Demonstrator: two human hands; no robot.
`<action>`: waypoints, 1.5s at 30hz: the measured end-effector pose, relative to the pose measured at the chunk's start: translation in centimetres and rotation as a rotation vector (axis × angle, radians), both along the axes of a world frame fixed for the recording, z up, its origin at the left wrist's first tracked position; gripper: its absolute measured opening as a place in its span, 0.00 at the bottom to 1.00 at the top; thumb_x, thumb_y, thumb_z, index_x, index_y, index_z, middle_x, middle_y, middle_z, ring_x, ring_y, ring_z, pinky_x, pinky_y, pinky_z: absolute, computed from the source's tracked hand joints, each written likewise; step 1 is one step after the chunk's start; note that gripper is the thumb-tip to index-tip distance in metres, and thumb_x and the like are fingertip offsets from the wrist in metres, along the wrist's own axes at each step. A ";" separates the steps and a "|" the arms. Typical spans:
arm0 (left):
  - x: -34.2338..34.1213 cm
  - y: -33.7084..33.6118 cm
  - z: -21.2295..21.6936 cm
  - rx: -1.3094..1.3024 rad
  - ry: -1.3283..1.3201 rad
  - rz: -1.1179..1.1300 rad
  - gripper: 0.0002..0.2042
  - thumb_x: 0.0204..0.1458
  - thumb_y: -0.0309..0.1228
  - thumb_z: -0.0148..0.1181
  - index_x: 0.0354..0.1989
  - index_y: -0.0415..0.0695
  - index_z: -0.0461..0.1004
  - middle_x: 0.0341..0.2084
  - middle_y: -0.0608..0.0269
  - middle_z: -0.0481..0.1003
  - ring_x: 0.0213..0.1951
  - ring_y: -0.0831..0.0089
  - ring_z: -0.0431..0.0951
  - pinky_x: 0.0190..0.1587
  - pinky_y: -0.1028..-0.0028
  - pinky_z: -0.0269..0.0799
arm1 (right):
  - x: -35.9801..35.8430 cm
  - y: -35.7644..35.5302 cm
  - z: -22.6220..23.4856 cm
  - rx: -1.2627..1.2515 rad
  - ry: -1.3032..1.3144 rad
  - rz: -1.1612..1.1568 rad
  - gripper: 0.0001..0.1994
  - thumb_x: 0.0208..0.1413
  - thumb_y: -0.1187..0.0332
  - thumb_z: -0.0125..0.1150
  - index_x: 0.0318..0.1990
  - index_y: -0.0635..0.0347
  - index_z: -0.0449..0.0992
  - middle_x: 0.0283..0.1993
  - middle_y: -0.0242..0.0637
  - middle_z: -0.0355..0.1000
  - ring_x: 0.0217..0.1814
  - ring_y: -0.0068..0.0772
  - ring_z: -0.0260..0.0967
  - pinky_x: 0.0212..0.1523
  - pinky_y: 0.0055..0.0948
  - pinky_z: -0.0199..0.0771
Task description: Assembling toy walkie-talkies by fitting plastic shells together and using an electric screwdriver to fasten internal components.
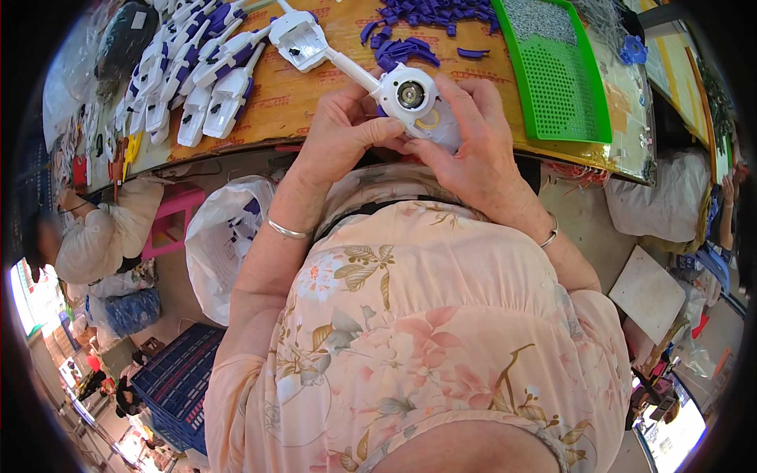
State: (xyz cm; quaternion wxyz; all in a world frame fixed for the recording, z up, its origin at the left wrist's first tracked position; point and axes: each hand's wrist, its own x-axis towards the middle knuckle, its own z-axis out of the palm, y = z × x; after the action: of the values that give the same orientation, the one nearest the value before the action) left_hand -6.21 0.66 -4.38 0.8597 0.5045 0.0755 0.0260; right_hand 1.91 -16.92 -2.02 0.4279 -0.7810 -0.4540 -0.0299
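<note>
Between my two hands, near the table's front edge, is a white plastic lamp housing [432, 118] with a round ring and a small bulb set in its face. Its lower end is smooth and partly covered by my fingers. My left hand [343, 134] grips its left side, thumb pressed toward the lower edge. On the other side, my right hand [477, 146] closes round it, fingers bent over the top and thumb underneath. A white stem reaches up-left from it toward an opened white unit [300, 41]; whether they are joined I cannot tell.
Many white-and-purple units [225, 98] lie piled on the left of the table [276, 110]. Loose purple plastic pieces [406, 54] lie behind my hands. At right sits a green tray [605, 118] with small metal parts. A white sack [213, 268] stands below; another person [102, 236] sits left.
</note>
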 end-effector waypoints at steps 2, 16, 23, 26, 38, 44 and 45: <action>0.0 -0.3 0.3 0.014 0.014 0.019 0.19 0.46 0.20 0.60 0.48 0.35 0.68 0.36 0.56 0.76 0.34 0.68 0.79 0.35 0.71 0.80 | -0.1 0.1 -0.1 0.004 -0.006 -0.012 0.32 0.35 0.69 0.71 0.51 0.66 0.64 0.39 0.49 0.61 0.42 0.49 0.60 0.41 0.40 0.64; 0.0 -1.2 1.4 0.117 0.034 0.094 0.20 0.46 0.21 0.61 0.50 0.35 0.67 0.38 0.61 0.74 0.36 0.73 0.77 0.33 0.75 0.78 | -0.4 0.0 -0.1 0.051 -0.067 -0.004 0.33 0.37 0.70 0.70 0.54 0.66 0.63 0.41 0.48 0.61 0.42 0.48 0.59 0.40 0.39 0.64; -0.2 -1.3 1.2 0.190 -0.061 0.107 0.22 0.46 0.22 0.63 0.51 0.36 0.67 0.40 0.64 0.74 0.39 0.76 0.74 0.36 0.75 0.77 | -0.4 0.0 -0.6 0.082 -0.075 0.004 0.35 0.36 0.70 0.71 0.56 0.63 0.62 0.41 0.48 0.62 0.42 0.47 0.60 0.39 0.38 0.64; -0.2 -1.2 1.0 0.169 -0.049 0.107 0.21 0.46 0.23 0.63 0.50 0.36 0.67 0.40 0.64 0.74 0.39 0.76 0.74 0.36 0.75 0.76 | -0.3 0.0 -0.7 0.094 -0.111 0.005 0.36 0.35 0.70 0.72 0.56 0.63 0.63 0.42 0.47 0.62 0.41 0.46 0.60 0.39 0.38 0.65; -0.2 -1.3 1.2 0.054 0.014 0.079 0.14 0.48 0.23 0.61 0.44 0.36 0.70 0.34 0.58 0.76 0.32 0.71 0.78 0.31 0.74 0.78 | 0.4 0.0 0.8 0.108 -0.008 0.048 0.34 0.33 0.70 0.72 0.54 0.62 0.67 0.43 0.47 0.62 0.44 0.46 0.61 0.38 0.37 0.66; 0.2 -1.0 1.5 0.142 -0.034 0.187 0.11 0.48 0.22 0.60 0.40 0.32 0.70 0.29 0.55 0.76 0.24 0.70 0.78 0.27 0.75 0.78 | 1.0 0.4 0.3 0.190 0.203 0.157 0.33 0.38 0.70 0.71 0.56 0.62 0.65 0.46 0.48 0.63 0.48 0.45 0.62 0.45 0.35 0.67; 0.3 -1.1 1.6 0.142 -0.032 0.196 0.11 0.48 0.22 0.60 0.40 0.32 0.70 0.29 0.55 0.76 0.24 0.70 0.78 0.27 0.75 0.78 | 1.0 0.3 0.5 0.174 0.180 0.155 0.33 0.40 0.70 0.69 0.57 0.63 0.64 0.46 0.46 0.64 0.47 0.40 0.64 0.45 0.33 0.68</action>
State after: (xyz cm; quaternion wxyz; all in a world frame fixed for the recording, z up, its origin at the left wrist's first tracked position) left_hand -5.94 -0.47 -2.74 0.8162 0.5539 0.1089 0.1234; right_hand 2.94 -16.62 -1.56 0.5340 -0.7031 -0.4683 0.0338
